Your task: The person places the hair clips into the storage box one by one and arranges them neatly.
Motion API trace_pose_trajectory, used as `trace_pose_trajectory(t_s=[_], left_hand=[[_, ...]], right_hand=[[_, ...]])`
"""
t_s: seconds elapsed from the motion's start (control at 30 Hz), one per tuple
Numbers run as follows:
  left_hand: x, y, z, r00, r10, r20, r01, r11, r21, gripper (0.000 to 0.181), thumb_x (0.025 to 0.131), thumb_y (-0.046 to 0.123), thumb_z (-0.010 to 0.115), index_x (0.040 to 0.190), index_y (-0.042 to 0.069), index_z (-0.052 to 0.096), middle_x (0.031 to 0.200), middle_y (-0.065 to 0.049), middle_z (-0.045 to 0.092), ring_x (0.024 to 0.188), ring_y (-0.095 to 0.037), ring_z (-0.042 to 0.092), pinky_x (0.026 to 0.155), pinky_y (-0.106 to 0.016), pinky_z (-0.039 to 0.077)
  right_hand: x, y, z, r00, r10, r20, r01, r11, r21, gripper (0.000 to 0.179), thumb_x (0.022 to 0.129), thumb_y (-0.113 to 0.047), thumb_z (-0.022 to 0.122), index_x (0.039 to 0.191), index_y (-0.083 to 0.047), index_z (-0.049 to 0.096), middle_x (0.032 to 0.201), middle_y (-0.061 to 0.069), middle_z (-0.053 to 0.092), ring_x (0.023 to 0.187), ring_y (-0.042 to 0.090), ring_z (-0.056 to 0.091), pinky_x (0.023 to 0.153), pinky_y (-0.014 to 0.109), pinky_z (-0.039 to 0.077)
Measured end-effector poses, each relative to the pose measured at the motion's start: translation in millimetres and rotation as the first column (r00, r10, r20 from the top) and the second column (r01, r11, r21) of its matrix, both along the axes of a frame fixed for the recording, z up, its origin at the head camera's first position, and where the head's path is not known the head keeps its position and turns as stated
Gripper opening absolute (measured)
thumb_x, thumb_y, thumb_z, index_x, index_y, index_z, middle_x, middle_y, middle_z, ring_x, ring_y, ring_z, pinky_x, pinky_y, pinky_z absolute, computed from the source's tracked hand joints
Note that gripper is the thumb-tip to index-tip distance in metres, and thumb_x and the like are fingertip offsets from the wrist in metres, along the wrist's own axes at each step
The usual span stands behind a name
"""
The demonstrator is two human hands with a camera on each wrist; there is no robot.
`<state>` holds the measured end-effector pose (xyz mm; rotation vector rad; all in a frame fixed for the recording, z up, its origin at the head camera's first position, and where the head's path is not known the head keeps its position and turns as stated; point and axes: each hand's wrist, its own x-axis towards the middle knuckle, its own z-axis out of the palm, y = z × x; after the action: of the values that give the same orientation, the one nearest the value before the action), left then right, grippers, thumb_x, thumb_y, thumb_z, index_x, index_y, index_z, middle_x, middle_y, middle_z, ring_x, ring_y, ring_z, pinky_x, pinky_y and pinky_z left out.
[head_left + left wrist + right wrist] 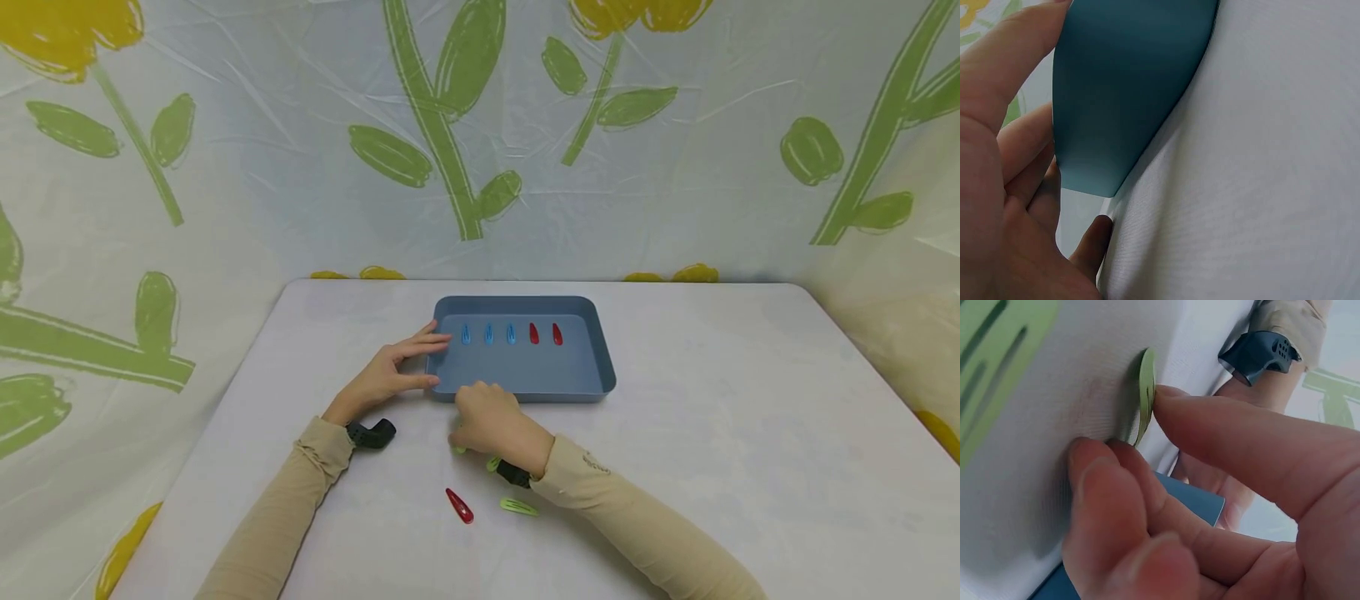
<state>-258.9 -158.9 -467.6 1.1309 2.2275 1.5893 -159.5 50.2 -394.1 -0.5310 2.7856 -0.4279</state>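
At the front left of a blue-grey tray [540,371], my right hand [495,421] pinches a light green snap hair clip [1147,394] between thumb and fingertips. The clip stands tipped on its edge at the white table, in the right wrist view. My left hand [390,367] rests against the tray's left side, fingers spread and mostly straight, some reaching over the rim. In the left wrist view the thumb touches the tray's outer wall [1129,94]. Inside the tray, three blue hair clips [489,334] and two red hair clips [534,333] lie in one row, upright and evenly spaced.
On the table in front of the tray lie a red hair clip [460,506] and a green hair clip [519,507]. Another green clip [492,463] is partly hidden beside my right wrist. A flower-patterned sheet [300,167] hangs behind the white table [712,400].
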Motion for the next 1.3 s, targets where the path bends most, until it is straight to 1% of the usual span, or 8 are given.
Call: trace_pose_trajectory(t_s=[0.27, 0.5, 0.6, 0.77, 1.0, 1.07, 1.13, 1.3], left_hand=[[5.0, 2.3, 6.0, 1.000, 0.012, 0.010, -0.012, 1.000, 0.005, 0.058, 0.087, 0.001, 0.075, 0.141, -0.002, 0.053, 0.156, -0.018, 0.037, 0.152, -0.021, 0.011, 0.120, -0.044, 0.020], [17.2, 4.7, 26.5, 1.000, 0.002, 0.021, -0.003, 1.000, 0.011, 0.057, 0.087, 0.002, 0.075, 0.138, -0.009, 0.052, 0.153, -0.025, 0.037, 0.151, -0.031, 0.012, 0.119, -0.039, 0.022], [18.7, 4.8, 28.8, 1.000, 0.002, 0.013, -0.002, 1.000, 0.005, 0.057, 0.087, 0.002, 0.075, 0.138, -0.009, 0.053, 0.153, -0.025, 0.037, 0.151, -0.031, 0.013, 0.119, -0.039, 0.024], [18.8, 4.7, 28.5, 1.000, 0.002, 0.016, -0.002, 1.000, 0.002, 0.057, 0.088, 0.003, 0.075, 0.139, -0.008, 0.052, 0.154, -0.025, 0.036, 0.151, -0.031, 0.013, 0.118, -0.044, 0.024], [18.1, 5.3, 27.9, 0.999, -0.007, 0.038, 0.006, 1.000, 0.016, 0.057, 0.088, 0.001, 0.074, 0.139, -0.009, 0.052, 0.155, -0.025, 0.033, 0.151, -0.030, 0.011, 0.117, -0.056, 0.022], [18.0, 5.6, 27.7, 0.999, -0.010, 0.046, 0.009, 1.000, 0.020, 0.057, 0.088, 0.000, 0.074, 0.139, -0.008, 0.051, 0.156, -0.024, 0.032, 0.152, -0.030, 0.011, 0.117, -0.056, 0.021], [17.8, 5.7, 27.5, 0.999, -0.009, 0.049, 0.008, 1.000, 0.022, 0.057, 0.088, 0.000, 0.074, 0.139, -0.008, 0.051, 0.156, -0.024, 0.032, 0.152, -0.029, 0.011, 0.117, -0.057, 0.021], [17.3, 5.4, 27.8, 0.999, -0.002, 0.046, 0.002, 1.000, 0.015, 0.057, 0.088, 0.002, 0.074, 0.139, -0.008, 0.052, 0.155, -0.024, 0.034, 0.152, -0.028, 0.011, 0.117, -0.057, 0.021]], right_hand=[[-0.4, -0.9, -1.2, 1.000, 0.010, 0.001, -0.010, 0.999, -0.038, 0.022, 0.079, -0.007, 0.077, 0.066, -0.011, 0.059, 0.057, 0.000, 0.049, 0.049, 0.014, 0.044, 0.041, 0.023, 0.036], [-0.1, 0.3, -1.5, 0.998, 0.047, 0.049, -0.038, 0.987, -0.156, 0.045, 0.076, 0.008, 0.067, 0.047, -0.014, 0.040, 0.040, -0.007, 0.027, 0.032, 0.007, 0.031, 0.035, 0.018, 0.022], [-0.2, 1.9, -1.6, 0.995, 0.061, 0.082, -0.043, 0.979, -0.199, 0.044, 0.076, 0.008, 0.069, 0.046, -0.014, 0.046, 0.037, -0.008, 0.034, 0.030, 0.005, 0.037, 0.035, 0.017, 0.026], [-1.6, 5.3, -0.6, 0.983, 0.097, 0.154, -0.049, 0.956, -0.290, 0.025, 0.080, 0.001, 0.077, 0.059, -0.008, 0.065, 0.046, -0.001, 0.055, 0.037, 0.012, 0.056, 0.039, 0.019, 0.042], [-6.8, 8.1, 0.5, 0.956, 0.190, 0.226, -0.097, 0.925, -0.367, 0.021, 0.084, -0.007, 0.079, 0.066, -0.010, 0.069, 0.051, 0.001, 0.061, 0.043, 0.015, 0.060, 0.044, 0.023, 0.048], [-9.3, 9.3, 0.3, 0.943, 0.223, 0.247, -0.112, 0.912, -0.395, 0.022, 0.085, -0.008, 0.078, 0.065, -0.010, 0.069, 0.051, 0.001, 0.061, 0.043, 0.013, 0.059, 0.045, 0.023, 0.048], [-12.1, 10.7, 0.8, 0.926, 0.261, 0.272, -0.115, 0.883, -0.454, 0.020, 0.086, -0.007, 0.077, 0.067, -0.008, 0.069, 0.053, 0.002, 0.062, 0.044, 0.013, 0.058, 0.046, 0.025, 0.050], [-19.8, 14.7, 1.7, 0.882, 0.348, 0.317, -0.085, 0.779, -0.621, 0.011, 0.087, -0.003, 0.074, 0.076, -0.003, 0.071, 0.059, 0.005, 0.064, 0.050, 0.023, 0.062, 0.053, 0.032, 0.056]])
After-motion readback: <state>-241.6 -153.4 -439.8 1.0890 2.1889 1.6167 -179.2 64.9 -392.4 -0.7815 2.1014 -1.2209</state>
